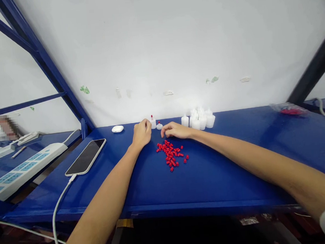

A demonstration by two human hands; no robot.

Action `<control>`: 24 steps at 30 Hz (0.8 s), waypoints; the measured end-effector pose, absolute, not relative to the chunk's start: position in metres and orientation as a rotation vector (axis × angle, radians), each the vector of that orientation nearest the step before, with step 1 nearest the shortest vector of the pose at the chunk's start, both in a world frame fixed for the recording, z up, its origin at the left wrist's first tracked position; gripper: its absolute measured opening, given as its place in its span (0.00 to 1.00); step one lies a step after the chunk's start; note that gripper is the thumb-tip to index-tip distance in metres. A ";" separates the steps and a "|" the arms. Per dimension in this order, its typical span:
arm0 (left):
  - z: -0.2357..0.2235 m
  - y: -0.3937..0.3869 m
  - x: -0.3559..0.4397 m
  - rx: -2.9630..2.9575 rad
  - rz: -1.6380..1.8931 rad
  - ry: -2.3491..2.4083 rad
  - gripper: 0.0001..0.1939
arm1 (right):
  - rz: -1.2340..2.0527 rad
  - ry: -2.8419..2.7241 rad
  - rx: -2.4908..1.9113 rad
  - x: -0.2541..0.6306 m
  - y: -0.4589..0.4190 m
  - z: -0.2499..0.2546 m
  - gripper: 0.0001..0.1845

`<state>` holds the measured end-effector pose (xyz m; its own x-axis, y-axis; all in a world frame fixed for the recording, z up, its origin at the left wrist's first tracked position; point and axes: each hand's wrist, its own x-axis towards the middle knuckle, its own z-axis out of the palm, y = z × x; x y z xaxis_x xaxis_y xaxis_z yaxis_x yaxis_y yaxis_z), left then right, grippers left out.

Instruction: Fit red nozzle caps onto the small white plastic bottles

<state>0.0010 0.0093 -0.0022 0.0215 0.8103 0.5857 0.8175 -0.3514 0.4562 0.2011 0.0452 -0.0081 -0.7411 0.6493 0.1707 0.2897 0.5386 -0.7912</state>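
Note:
My left hand (142, 133) rests on the blue table with its fingers curled inward; what lies inside them is hidden. Right beside its fingertips stands a small white dropper bottle (152, 123) with a red cap on its nozzle, its left side close behind the fingers. A second, shorter white piece (159, 126) with a red tip stands between the two hands. My right hand (176, 130) reaches in from the right, its fingers bent and their tips slightly apart, just above a loose pile of small red caps (169, 151). No held thing shows in it.
Several white bottles (199, 119) cluster behind my right hand by the wall. A white earbud case (117, 129) and a charging phone (86, 156) lie left; a power strip (27, 168) is beyond. A plastic bag with red contents (291, 110) lies far right on the blue table (213, 182).

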 end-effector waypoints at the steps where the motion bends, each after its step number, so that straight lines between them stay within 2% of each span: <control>1: -0.002 0.009 0.001 -2.264 -1.241 -1.801 0.18 | 1.112 -2.367 -0.743 0.203 0.046 -0.005 0.11; 8: -0.003 0.010 0.000 -2.303 -1.131 -1.801 0.19 | 1.167 -2.594 -0.654 0.213 0.052 0.008 0.18; 14: -0.003 0.007 0.003 -2.428 -1.030 -1.756 0.19 | 1.147 -2.593 -0.655 0.214 0.055 0.003 0.15; 18: -0.003 0.005 0.005 -2.534 -1.068 -1.702 0.21 | 1.093 -2.227 -0.774 0.210 0.051 -0.009 0.13; 24: -0.004 0.004 0.009 -2.698 -1.099 -1.758 0.20 | 1.226 -1.702 -0.766 0.199 0.047 -0.019 0.13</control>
